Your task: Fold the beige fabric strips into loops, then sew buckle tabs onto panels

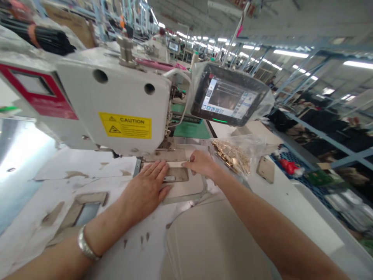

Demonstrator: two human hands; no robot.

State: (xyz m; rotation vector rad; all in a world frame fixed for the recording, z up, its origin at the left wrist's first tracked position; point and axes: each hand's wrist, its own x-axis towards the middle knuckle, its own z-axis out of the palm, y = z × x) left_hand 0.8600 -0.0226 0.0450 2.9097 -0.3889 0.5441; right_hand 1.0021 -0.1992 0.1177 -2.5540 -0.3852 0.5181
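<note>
My left hand [145, 188] lies flat, fingers stretched out, on the left side of a beige panel [195, 186] with a rectangular opening. With fingers pinched, my right hand [201, 162] grips the right end of a narrow cream strip [175, 165]. The strip runs along the opening's far edge, and its left end reaches the fingertips of my left hand. Directly beyond both hands stands a white sewing machine head [122, 93] with a yellow caution label. Whatever lies beneath my left palm is hidden.
Beige panels [212, 241] lie in front of me. At right are a plastic bag of gold-coloured metal pieces [233, 155] and a phone [265, 169]. A control screen [227, 97] stands behind. A frame-shaped piece [77, 212] lies at left on white sheeting.
</note>
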